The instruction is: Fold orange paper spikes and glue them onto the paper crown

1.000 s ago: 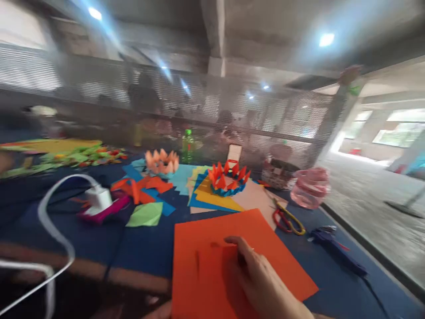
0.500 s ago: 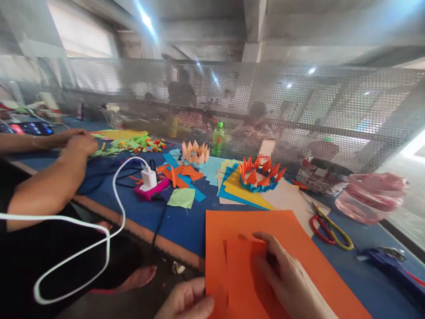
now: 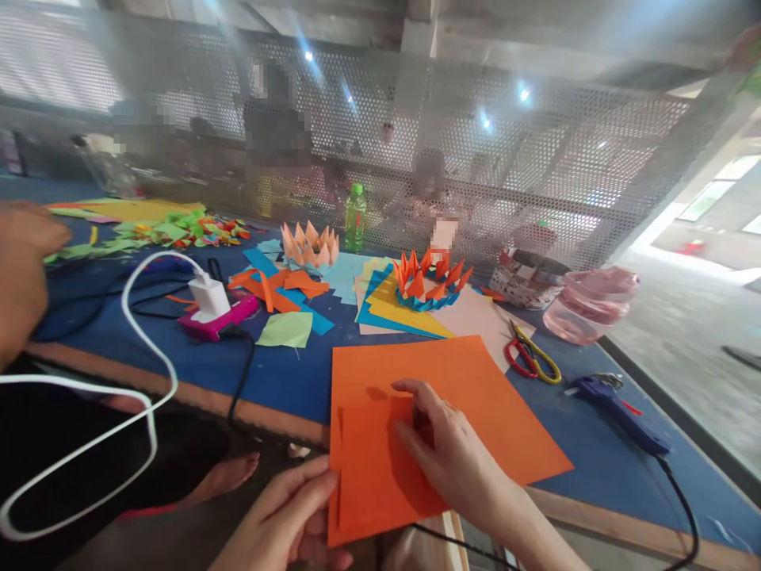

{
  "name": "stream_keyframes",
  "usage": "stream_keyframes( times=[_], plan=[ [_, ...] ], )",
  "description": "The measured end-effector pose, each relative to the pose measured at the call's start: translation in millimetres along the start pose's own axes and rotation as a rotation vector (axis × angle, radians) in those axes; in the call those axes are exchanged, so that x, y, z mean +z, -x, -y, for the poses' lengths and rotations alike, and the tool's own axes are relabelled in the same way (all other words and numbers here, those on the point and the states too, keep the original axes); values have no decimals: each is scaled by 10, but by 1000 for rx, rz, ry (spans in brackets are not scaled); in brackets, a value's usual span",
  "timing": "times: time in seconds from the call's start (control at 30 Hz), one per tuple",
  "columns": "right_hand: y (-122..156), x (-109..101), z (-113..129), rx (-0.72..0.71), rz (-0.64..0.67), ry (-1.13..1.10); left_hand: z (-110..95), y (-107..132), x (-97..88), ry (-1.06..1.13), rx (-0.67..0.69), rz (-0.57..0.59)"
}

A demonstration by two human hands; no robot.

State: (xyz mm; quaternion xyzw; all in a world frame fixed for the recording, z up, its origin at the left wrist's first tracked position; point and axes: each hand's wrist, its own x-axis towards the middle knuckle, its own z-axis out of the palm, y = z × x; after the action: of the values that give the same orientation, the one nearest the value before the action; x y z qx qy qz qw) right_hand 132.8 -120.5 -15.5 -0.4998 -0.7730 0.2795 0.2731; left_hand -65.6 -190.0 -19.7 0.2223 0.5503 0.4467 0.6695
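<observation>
A large orange paper sheet (image 3: pixel 476 381) lies at the near edge of the blue table (image 3: pixel 285 373), with a smaller orange piece (image 3: pixel 369 460) on top of it. My left hand (image 3: pixel 285 515) pinches the lower left corner of that orange paper, fingers closed on it. Resting on the smaller piece is my right hand (image 3: pixel 452 452), fingers curled and pressing it down at its right side.
Red and yellow scissors (image 3: pixel 532 358) and a blue glue gun (image 3: pixel 618 408) lie to the right. Behind are folded paper crowns (image 3: pixel 429 279), coloured sheets, a pink container (image 3: pixel 588 305), a green bottle (image 3: pixel 355 216), a charger on a pink strip (image 3: pixel 211 305). Another person's arm (image 3: pixel 24 270) is at left.
The view swung and dropped toward the table. My left hand came up into view and took the paper's lower left corner; my right hand stayed on the small orange piece.
</observation>
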Motion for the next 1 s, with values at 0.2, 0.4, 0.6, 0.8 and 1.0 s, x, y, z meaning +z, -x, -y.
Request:
stream_keyframes(
  times=[0.2,0.4,0.6,0.8,1.0],
  plan=[
    [4,74,45,-50,6,22,19,0,-13,-44,-19,31],
    [12,55,55,-66,4,37,-29,-38,2,-129,-58,193],
    [14,51,32,-82,-19,51,4,-117,-49,-153,-61,238],
    [0,47,16,-77,-21,48,-2,-125,-16,-174,-58,230],
    [2,52,3,-81,-34,53,1,-147,-29,-190,-38,225]
  ],
)
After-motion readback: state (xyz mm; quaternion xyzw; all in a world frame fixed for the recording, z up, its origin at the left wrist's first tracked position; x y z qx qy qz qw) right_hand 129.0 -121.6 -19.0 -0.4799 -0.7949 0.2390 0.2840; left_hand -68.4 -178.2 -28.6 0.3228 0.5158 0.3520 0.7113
